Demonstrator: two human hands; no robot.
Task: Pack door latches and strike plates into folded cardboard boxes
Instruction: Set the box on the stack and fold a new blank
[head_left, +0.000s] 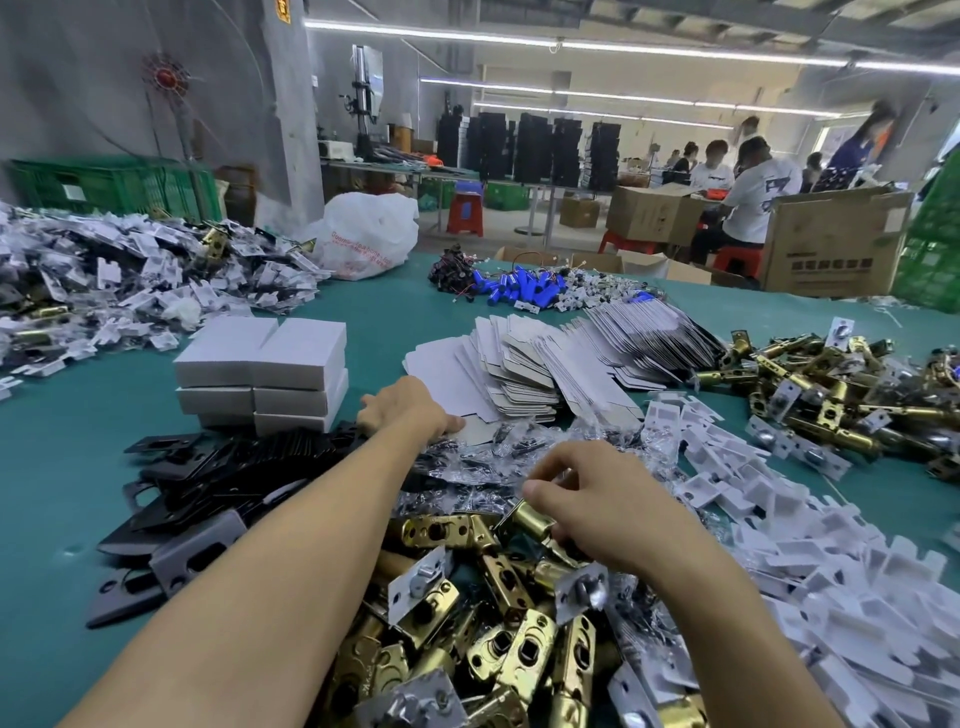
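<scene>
The left hand (402, 410) hides its own fingertips; the right hand (597, 499) covers part of the brass latch (531, 519); distant workers (756, 192) blur.

Six closed white boxes (304, 353), one white plastic bag (369, 234), and latches (524, 649) too many to count.

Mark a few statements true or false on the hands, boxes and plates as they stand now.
1. The right hand grips a brass latch. True.
2. The folded boxes stand open. False: they are closed and stacked.
3. The black plates lie to the right of both arms. False: they lie to the left.
4. The left hand is at the near edge of the flat blanks. True.
</scene>
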